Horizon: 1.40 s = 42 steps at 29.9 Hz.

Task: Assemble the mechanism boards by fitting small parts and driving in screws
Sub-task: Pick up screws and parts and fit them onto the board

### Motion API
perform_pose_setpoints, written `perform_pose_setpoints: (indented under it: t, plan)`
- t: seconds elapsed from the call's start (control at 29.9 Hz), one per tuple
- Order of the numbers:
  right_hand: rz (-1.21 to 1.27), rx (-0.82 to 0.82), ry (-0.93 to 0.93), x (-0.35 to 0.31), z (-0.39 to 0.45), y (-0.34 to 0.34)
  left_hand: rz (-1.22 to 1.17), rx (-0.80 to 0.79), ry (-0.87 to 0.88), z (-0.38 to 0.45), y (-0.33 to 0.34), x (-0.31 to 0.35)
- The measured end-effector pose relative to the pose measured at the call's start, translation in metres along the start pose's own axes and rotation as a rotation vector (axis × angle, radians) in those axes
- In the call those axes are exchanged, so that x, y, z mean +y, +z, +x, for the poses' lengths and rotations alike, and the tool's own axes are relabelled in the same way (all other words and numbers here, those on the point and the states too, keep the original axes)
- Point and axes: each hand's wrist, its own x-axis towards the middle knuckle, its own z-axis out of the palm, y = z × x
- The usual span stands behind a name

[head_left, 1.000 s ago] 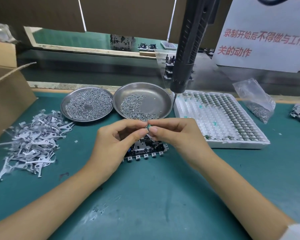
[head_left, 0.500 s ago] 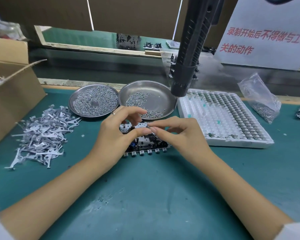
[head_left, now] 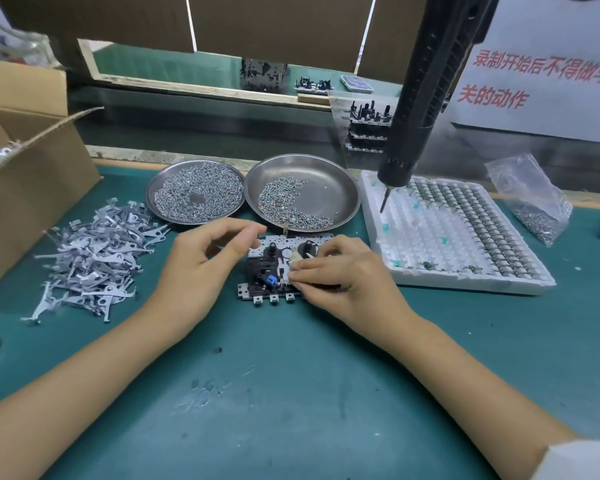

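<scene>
A small mechanism board (head_left: pixel 269 268) with black parts and a blue piece lies on the green mat in front of two steel dishes. My right hand (head_left: pixel 340 271) rests on the board's right side, its fingertips pressing a small part down onto it. My left hand (head_left: pixel 201 261) hovers just left of the board with fingers loosely curled and nothing in them. The left dish (head_left: pixel 194 194) is full of screws; the right dish (head_left: pixel 326 192) holds fewer. A black electric screwdriver (head_left: pixel 416 98) hangs above the white parts tray (head_left: pixel 458 237).
A heap of grey metal levers (head_left: pixel 94 254) lies at the left beside an open cardboard box (head_left: pixel 25 161). A plastic bag of screws (head_left: pixel 534 199) sits at the far right. Stacked finished boards (head_left: pixel 368 126) stand behind the dishes.
Both hands came down from holding a small part together above the board. My right hand now presses it onto the board, and my left hand has let go and drawn back.
</scene>
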Motion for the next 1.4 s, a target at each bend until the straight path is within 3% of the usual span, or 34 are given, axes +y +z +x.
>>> perform_pose_setpoints:
  t: [0.17, 0.27, 0.33, 0.47, 0.67, 0.83, 0.9, 1.04, 1.1, 1.2, 1.4]
  plan:
    - [-0.129, 0.026, -0.097, -0.001, 0.001, 0.001, 0.046, 0.008, -0.011, -0.003, 0.004, 0.001]
    - [-0.154, -0.002, -0.119, -0.002, 0.001, 0.000, 0.142, -0.027, 0.076, -0.006, 0.006, 0.003]
    - [-0.106, -0.059, -0.064, -0.003, 0.000, -0.002, 0.224, -0.084, 0.159, -0.009, 0.008, 0.004]
    - [0.142, -0.115, 0.244, -0.006, 0.000, -0.004, 0.376, -0.204, 0.252, -0.013, 0.013, 0.004]
    - [0.235, -0.096, 0.260, -0.007, 0.002, -0.006, 0.505, -0.195, 0.228, -0.014, 0.019, 0.006]
    - [0.233, -0.102, 0.274, -0.008, 0.000, -0.008, 0.478, -0.173, 0.230, -0.013, 0.021, 0.004]
    - [0.211, 0.061, 0.242, -0.010, 0.001, -0.011, 0.466, -0.177, 0.230, -0.012, 0.021, 0.004]
    - [0.112, 0.587, 0.289, -0.009, 0.028, -0.038, 0.434, -0.184, 0.229, -0.011, 0.021, 0.001]
    - [0.189, 0.614, 0.358, -0.009, 0.055, -0.057, 0.414, -0.177, 0.226, -0.011, 0.021, 0.002]
    - [0.330, 0.581, 0.289, -0.014, 0.093, -0.069, 0.364, -0.181, 0.209, -0.011, 0.021, 0.005]
    - [0.678, 0.698, 0.260, -0.033, 0.109, -0.044, 0.315, -0.175, 0.177, -0.011, 0.020, 0.007]
